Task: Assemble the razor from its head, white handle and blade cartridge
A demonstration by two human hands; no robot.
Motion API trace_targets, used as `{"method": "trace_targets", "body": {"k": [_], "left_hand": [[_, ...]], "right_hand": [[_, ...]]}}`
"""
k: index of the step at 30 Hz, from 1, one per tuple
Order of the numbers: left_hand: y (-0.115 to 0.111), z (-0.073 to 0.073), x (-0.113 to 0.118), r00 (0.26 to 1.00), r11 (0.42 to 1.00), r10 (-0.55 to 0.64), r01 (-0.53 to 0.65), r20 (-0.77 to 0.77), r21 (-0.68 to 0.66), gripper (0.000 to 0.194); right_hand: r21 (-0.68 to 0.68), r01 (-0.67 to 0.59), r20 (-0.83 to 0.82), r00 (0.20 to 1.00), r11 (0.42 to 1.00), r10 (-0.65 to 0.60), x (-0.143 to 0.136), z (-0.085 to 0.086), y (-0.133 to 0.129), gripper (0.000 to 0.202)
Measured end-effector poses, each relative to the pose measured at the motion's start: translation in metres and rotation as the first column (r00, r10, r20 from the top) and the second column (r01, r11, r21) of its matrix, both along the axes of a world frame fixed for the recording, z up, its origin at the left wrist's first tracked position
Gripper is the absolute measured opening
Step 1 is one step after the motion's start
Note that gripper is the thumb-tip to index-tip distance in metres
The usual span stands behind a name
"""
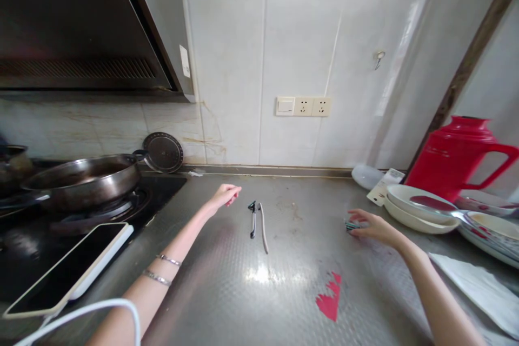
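My left hand (226, 195) is closed above the steel counter, left of a small dark-headed tool with a slim handle (253, 223); whether its curled fingers hold anything is hidden. Beside the tool lies a thin pale cord or stick (264, 228), slightly bent. On the right side, my right hand (367, 225) has its fingers closed around a small dark, greenish striped item (351, 225) at the counter surface. A torn red piece (330, 298) lies flat nearer the front, between my two arms.
A pan (87, 181) sits on the stove at left, with a phone (71, 270) and white cable (101, 305) nearer. At right stand a red thermos (454, 157), stacked dishes (421, 216) and a white sheet (482, 289). A round dark disc (163, 152) leans on the wall.
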State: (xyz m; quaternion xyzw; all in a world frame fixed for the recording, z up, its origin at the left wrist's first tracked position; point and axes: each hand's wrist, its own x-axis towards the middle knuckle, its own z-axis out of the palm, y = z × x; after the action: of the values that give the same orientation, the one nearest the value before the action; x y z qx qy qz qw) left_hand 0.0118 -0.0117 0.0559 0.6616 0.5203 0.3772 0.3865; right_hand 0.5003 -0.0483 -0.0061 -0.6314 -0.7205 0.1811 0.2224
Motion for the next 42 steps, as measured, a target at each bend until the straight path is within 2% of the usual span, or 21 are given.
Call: {"method": "trace_targets", "body": {"k": [3, 5, 6, 10, 14, 18, 25, 31, 39, 42], "left_hand": [[-0.009, 0.011, 0.006, 0.994, 0.972, 0.05, -0.027, -0.096, 0.232, 0.031], [-0.019, 0.015, 0.017, 0.975, 0.918, 0.058, 0.033, -0.216, 0.394, 0.025], [-0.024, 0.016, 0.024, 0.96, 0.9, 0.039, 0.086, -0.276, 0.427, 0.021], [-0.044, 0.014, 0.053, 0.866, 0.826, -0.007, 0.287, -0.501, 0.485, 0.017], [-0.059, 0.008, 0.074, 0.764, 0.778, -0.08, 0.449, -0.64, 0.439, 0.036], [-0.065, 0.005, 0.082, 0.697, 0.765, -0.146, 0.529, -0.702, 0.366, 0.052], [-0.061, 0.0, 0.082, 0.673, 0.761, -0.174, 0.555, -0.719, 0.335, 0.05], [-0.063, -0.001, 0.084, 0.664, 0.741, -0.216, 0.589, -0.716, 0.323, 0.049], [-0.064, -0.003, 0.086, 0.69, 0.761, -0.196, 0.555, -0.697, 0.336, 0.053], [-0.062, -0.005, 0.084, 0.675, 0.764, -0.208, 0.564, -0.708, 0.314, 0.051]], "right_hand": [[0.079, -0.001, -0.003, 1.0, 0.997, 0.001, -0.016, 0.003, 0.0, 0.059], [0.131, -0.041, 0.002, 0.999, 0.991, 0.041, -0.035, 0.006, -0.002, 0.057], [0.153, -0.072, 0.006, 0.997, 0.986, 0.072, -0.047, 0.007, -0.003, 0.055], [0.204, -0.218, 0.004, 0.975, 0.955, 0.221, -0.102, 0.017, -0.014, 0.049], [0.275, -0.337, -0.007, 0.936, 0.9, 0.353, -0.153, 0.029, -0.033, 0.046], [0.314, -0.409, 0.019, 0.905, 0.857, 0.425, -0.181, 0.038, -0.047, 0.047], [0.319, -0.441, 0.056, 0.892, 0.839, 0.448, -0.195, 0.045, -0.054, 0.043], [0.33, -0.442, 0.097, 0.895, 0.834, 0.436, -0.197, 0.044, -0.056, 0.043], [0.355, -0.448, 0.12, 0.892, 0.82, 0.435, -0.199, 0.045, -0.059, 0.039], [0.354, -0.45, 0.122, 0.891, 0.82, 0.437, -0.2, 0.045, -0.06, 0.038]]}}
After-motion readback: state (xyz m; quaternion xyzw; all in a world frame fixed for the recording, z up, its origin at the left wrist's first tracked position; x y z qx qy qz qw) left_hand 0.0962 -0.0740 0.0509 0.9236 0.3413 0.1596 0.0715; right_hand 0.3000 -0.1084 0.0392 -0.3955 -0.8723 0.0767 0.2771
